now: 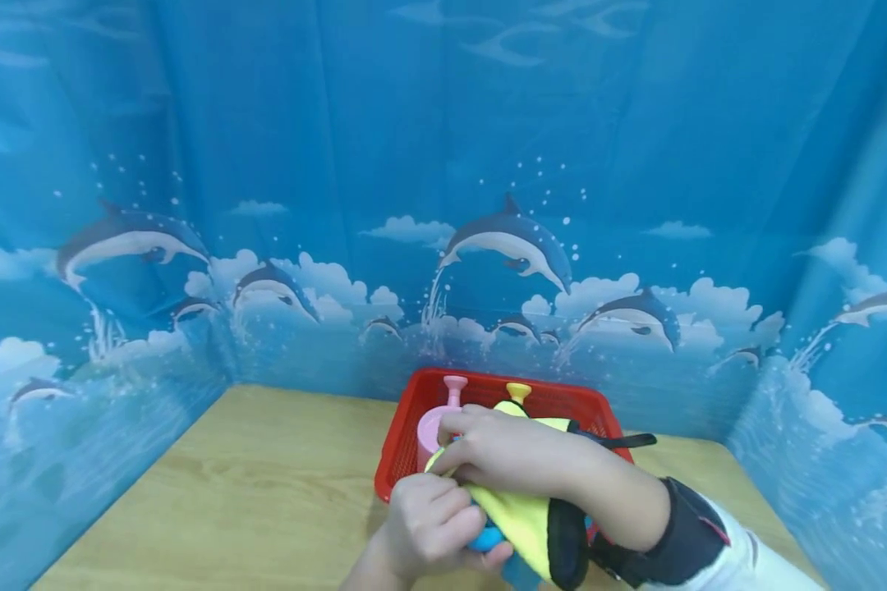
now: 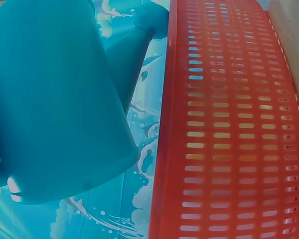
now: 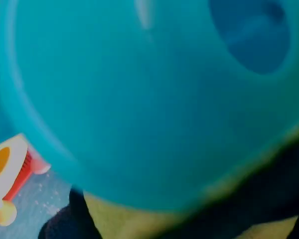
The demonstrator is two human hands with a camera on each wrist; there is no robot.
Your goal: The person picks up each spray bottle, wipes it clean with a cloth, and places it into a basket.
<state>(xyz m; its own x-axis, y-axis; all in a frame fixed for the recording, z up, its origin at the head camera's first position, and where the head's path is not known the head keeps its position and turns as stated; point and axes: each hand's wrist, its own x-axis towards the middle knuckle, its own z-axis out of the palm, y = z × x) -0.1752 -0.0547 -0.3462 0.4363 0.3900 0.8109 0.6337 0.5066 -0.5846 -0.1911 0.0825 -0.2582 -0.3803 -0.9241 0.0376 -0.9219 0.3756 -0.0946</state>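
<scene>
My left hand (image 1: pixel 429 525) grips the handle of a blue watering can (image 2: pixel 60 104) in front of the basket. In the head view, most of the can is hidden by my hands and a yellow cloth with black edging (image 1: pixel 521 525). My right hand (image 1: pixel 513 451) holds that cloth against the can, its fingers bent over the near side. Close up in the right wrist view, the can's rounded top (image 3: pixel 139 109) shows an oval opening, and the cloth lies along its lower edge.
Just behind my hands stands a red slotted basket (image 1: pixel 397 443). A pink watering can (image 1: pixel 429 427) and a yellow spout (image 1: pixel 519 392) show inside it. One black strap (image 1: pixel 631 441) reaches over its right side. Dolphin-printed curtains (image 1: pixel 429 164) enclose the wooden table (image 1: pixel 266 484).
</scene>
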